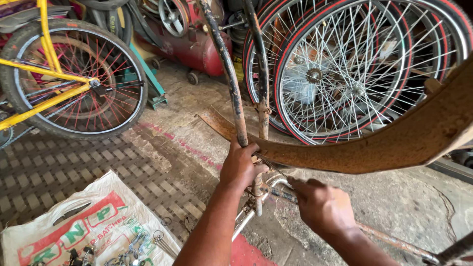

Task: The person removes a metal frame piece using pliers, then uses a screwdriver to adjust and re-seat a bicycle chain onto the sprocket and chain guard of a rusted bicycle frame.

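While the left hand (240,165) clamps around the lower end of the rusty frame stay (231,79), its grip closed on the tube just above the joint, the right hand (322,207) closes around a slim tool (276,173) whose tip reaches that same joint (the tool's kind cannot be told). Judged from this, the step is work on the fixing where the stays meet the rusty mudguard (394,143), which curves across just above both hands; the left hand should keep the tube steady so the tool does not slip off corroded metal.

From the left: a yellow bicycle (44,74) with a knobbly tyre and red spokes stands near a printed plastic bag (98,221), lying on the floor's woven mat with small metal parts on it. Behind stands a red compressor tank (197,49), smooth and cylindrical. At the right lean spoked wheels (354,69), bright wire spokes, red-edged rims. The mudguard is thin pressed steel, pitted brown.
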